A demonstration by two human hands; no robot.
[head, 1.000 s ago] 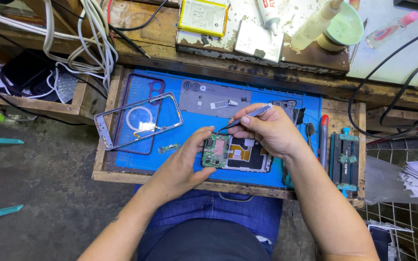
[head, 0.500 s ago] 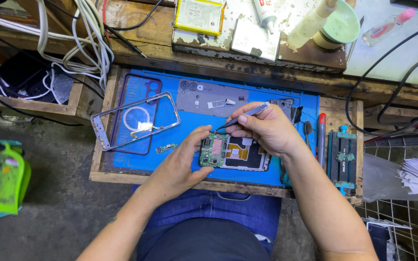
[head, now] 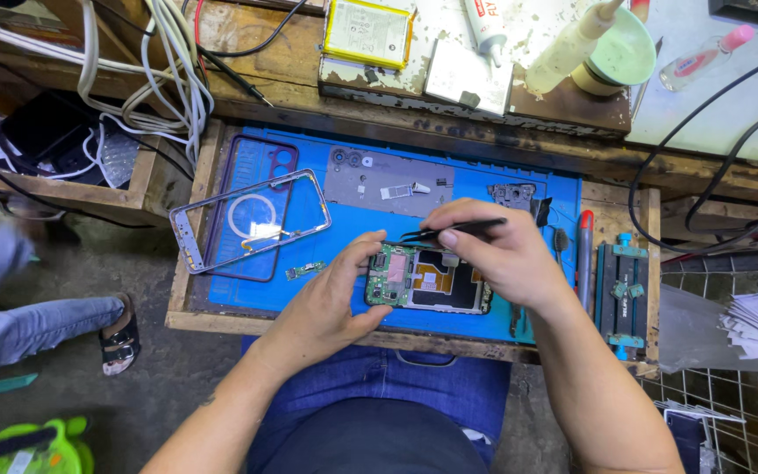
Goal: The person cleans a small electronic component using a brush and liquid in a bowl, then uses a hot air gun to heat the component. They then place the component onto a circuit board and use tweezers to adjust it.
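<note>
An opened smartphone [head: 427, 281], its back removed so the green circuit board and black inner parts showed, lay on the blue work mat [head: 475, 189] near the front edge of the wooden counter [head: 188, 309]. The left hand [head: 331, 298] cupped the phone's left end, thumb along the near edge and fingertips curled over the far edge, its grip grasping the body of the phone. The right hand [head: 493, 250] hovered over the phone's right half, its grip clenched on a pair of black tweezers [head: 449, 231] pinched between thumb and forefinger; the tips pointed left, just above the top edge of the circuit board, though whether they touched it could not be told.

To the left on the mat lay a purple phone back cover [head: 252, 215], with a silvery mid-frame [head: 221, 211] resting tilted across it. A small green board piece [head: 306, 269] sat just beside the left hand. A grey metal plate [head: 388, 183] lay farther back on the mat. A red-handled screwdriver [head: 584, 254] lay at the mat's right edge, near a blue holding fixture [head: 625, 285].
</note>
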